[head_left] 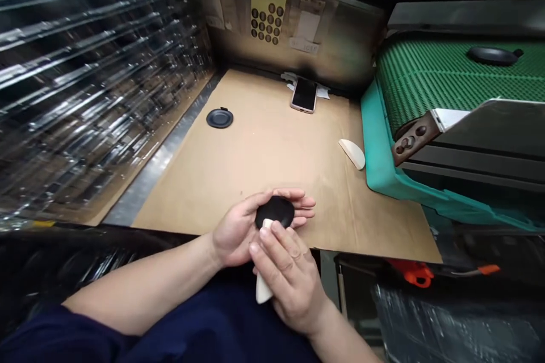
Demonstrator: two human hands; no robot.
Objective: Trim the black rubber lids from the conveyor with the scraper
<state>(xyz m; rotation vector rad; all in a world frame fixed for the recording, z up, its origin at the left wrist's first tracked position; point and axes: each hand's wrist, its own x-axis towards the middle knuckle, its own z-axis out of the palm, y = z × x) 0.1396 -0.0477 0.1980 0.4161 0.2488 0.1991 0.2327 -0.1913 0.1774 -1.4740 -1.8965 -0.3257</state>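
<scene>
A round black disc, much like a small lid, rests in the palm of my left hand, between its thumb and outstretched fingers. My right hand is closed on a slim off-white piece; its upper tip touches or overlaps the disc's near edge, and its lower end shows below my fingers. My fingers cover the middle of the off-white piece. A second black lid with a small tab lies on the cardboard at the back left.
Cardboard covers the bench. At its back lies a phone; an off-white half-round piece lies on the right. A green conveyor belt carries another black tabbed lid. Stacked clear plastic lines the left.
</scene>
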